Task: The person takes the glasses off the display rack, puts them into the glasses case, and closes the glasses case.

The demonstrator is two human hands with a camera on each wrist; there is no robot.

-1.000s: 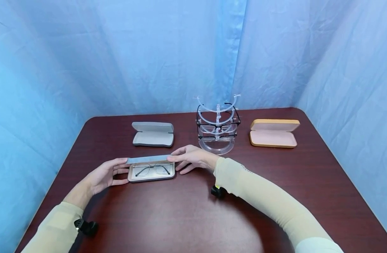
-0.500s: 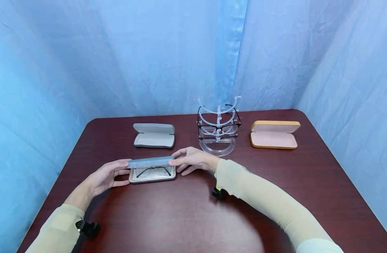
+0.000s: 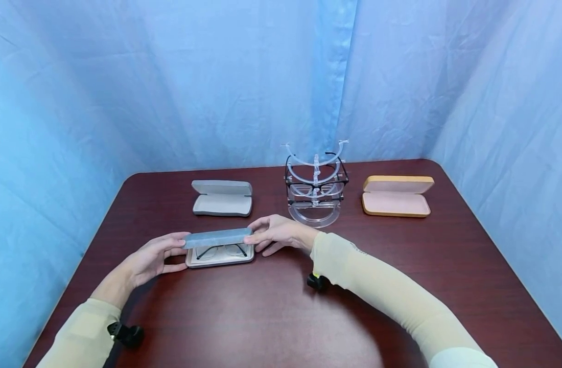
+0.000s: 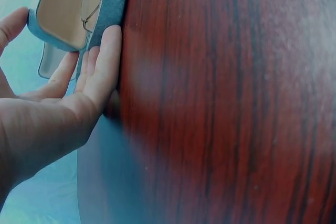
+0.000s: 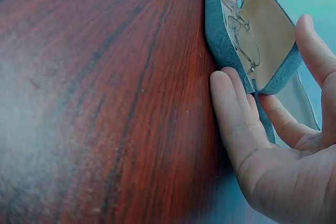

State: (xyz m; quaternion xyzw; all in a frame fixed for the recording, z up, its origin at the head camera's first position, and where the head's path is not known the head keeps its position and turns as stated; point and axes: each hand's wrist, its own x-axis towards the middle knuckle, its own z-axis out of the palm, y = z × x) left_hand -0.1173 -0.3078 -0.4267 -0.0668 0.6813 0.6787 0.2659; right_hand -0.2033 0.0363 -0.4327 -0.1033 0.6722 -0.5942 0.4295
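A blue-grey glasses case (image 3: pixel 218 238) lies on the table, its lid partly lowered over the base. Inside rest folded thin-framed glasses (image 5: pixel 247 40), partly hidden by the lid in the head view. At the case's left end, my left hand (image 3: pixel 153 255) holds it, thumb on the lid's edge and lower fingers along the base (image 4: pixel 112 11). My right hand (image 3: pixel 283 233) grips the opposite end the same way; in the right wrist view its thumb is at the rim of the lid (image 5: pixel 273 19) and its other fingers lie by the hinge end.
Behind stands an opened grey glasses case (image 3: pixel 223 204). A clear display stand (image 3: pixel 314 220) bearing black-framed glasses (image 3: pixel 317 185) is right of it. Farther right sits an opened yellow case (image 3: pixel 397 212) with pink lining. Blue curtains (image 3: pixel 244 87) border the dark red table (image 3: pixel 262 317).
The lid has tilted forward and down over the glasses, covering more of them. Both hands have stayed at the case's ends, moving slightly with the lid.
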